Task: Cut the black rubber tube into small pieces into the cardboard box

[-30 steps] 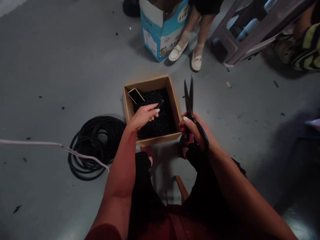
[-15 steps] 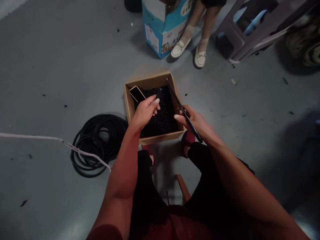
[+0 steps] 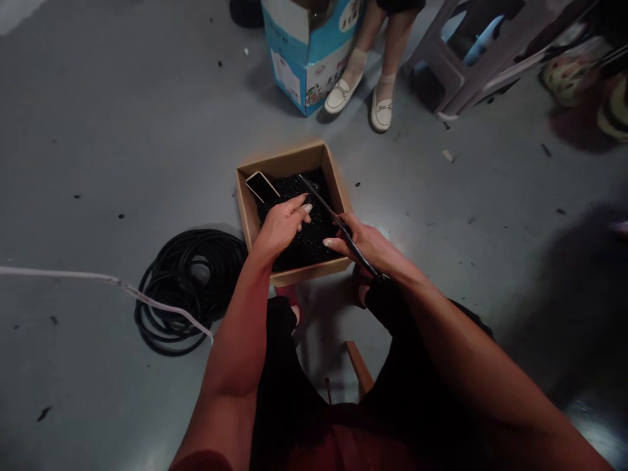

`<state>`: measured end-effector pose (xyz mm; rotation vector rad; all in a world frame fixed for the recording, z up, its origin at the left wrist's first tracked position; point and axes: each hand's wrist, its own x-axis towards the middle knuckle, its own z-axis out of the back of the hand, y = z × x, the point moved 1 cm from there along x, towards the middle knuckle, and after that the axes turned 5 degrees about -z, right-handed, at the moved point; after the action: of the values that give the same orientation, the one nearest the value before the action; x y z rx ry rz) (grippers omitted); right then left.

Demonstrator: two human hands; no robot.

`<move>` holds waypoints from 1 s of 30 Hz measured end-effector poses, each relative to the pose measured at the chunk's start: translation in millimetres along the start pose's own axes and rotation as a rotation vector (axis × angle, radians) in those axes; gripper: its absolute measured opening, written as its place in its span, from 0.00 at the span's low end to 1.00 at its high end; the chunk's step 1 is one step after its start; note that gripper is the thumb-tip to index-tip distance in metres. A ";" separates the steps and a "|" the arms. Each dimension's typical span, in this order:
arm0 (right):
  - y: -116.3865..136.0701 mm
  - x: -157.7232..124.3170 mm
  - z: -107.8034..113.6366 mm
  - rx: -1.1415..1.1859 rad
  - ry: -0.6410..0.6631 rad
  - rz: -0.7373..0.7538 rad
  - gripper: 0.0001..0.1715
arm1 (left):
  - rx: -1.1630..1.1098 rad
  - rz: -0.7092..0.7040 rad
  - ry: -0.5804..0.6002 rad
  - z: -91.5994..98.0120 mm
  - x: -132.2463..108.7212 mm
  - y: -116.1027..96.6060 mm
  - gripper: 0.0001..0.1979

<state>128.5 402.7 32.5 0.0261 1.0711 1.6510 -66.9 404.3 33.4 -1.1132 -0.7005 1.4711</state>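
My left hand [image 3: 284, 224] hovers over the open cardboard box [image 3: 310, 269], its fingers pinched together. Whatever may be between the fingertips is too small to make out. At the box's right side, my right hand [image 3: 366, 243] grips a long, thin dark tool [image 3: 320, 200] with a textured handle. Its narrow tip points up and left across the box, near my left fingertips; I cannot tell its exact kind. Small shiny black pieces [image 3: 316, 232] fill the bottom of the box. A black rectangle with a light edge [image 3: 262, 187], like a phone, leans in the far left corner.
Left of the box lies a coil of black hose or cable [image 3: 191, 278], with a pale cord [image 3: 161, 304] crossing it. Beyond stand a blue carton [image 3: 289, 69], another person's feet in white shoes [image 3: 381, 114] and a grey plastic stool [image 3: 444, 78]. Small scraps dot the floor.
The tool's tip has swung left, from the box's right wall to over the black pieces near my left fingers. My right hand has moved slightly left. The whole view has shifted a little.
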 end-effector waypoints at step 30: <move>-8.4 0.4 -10.6 -0.028 0.095 0.106 0.29 | 0.129 -0.001 0.189 15.6 -6.8 3.1 0.20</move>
<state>129.3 396.3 20.6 -0.0141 1.1347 1.7773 -82.7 399.4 38.3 -1.1346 -0.4680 1.3692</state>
